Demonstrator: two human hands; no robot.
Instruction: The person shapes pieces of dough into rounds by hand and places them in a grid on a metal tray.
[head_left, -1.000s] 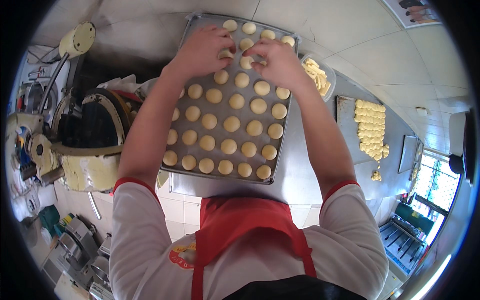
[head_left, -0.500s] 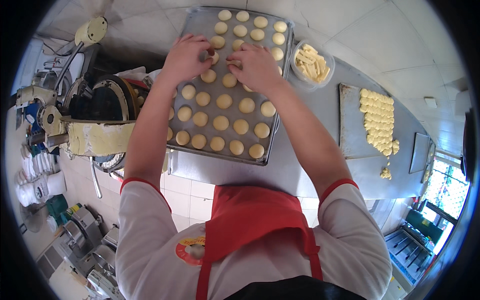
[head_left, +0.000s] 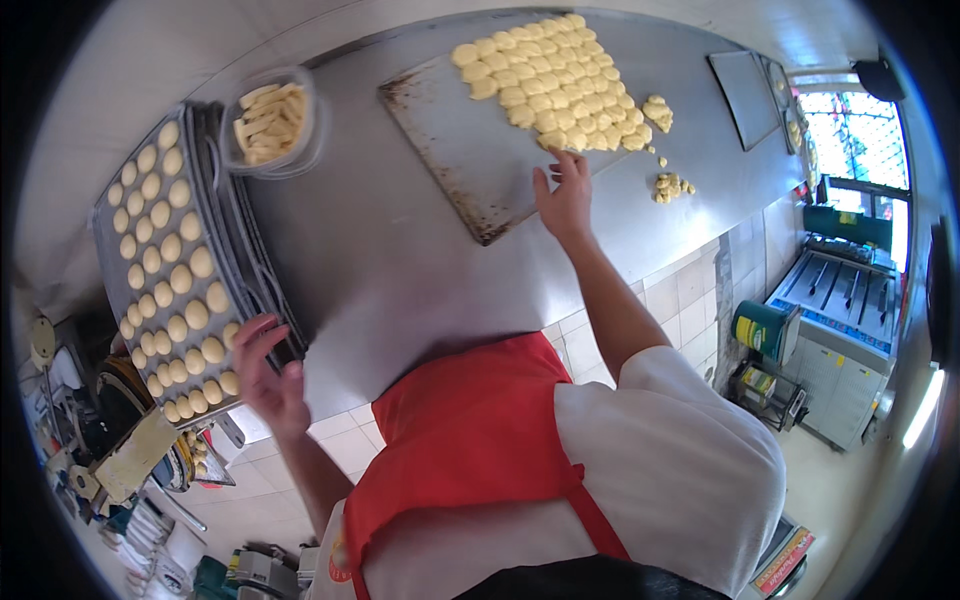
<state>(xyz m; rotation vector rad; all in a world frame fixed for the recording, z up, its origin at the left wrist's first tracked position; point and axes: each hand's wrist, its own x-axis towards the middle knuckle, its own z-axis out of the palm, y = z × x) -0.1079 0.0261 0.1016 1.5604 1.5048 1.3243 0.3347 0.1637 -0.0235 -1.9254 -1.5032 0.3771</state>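
My left hand [head_left: 268, 372] is open, fingers loosely curved and apart, by the near right edge of a metal tray of round dough balls [head_left: 179, 280]; nothing shows in it. My right hand [head_left: 563, 195] is open over another metal sheet [head_left: 428, 130], its fingers slightly bent. Their tips reach the near edge of a block of packed yellow dough pieces [head_left: 535, 75]; whether they touch it I cannot tell. Small loose dough lumps [head_left: 672, 187] lie to the right of that hand.
A clear tub of pale sticks [head_left: 272, 126] stands beside the left tray on the steel counter [head_left: 380, 280]. Trays [head_left: 742, 100] lie at the far right end. A cream-painted machine [head_left: 135, 458] is at lower left, a steel appliance [head_left: 830, 315] beyond the counter's right end.
My view has swung to the right. My right hand has left the dough balls for the yellow pieces; my left hand has drawn back to the left tray's near edge.
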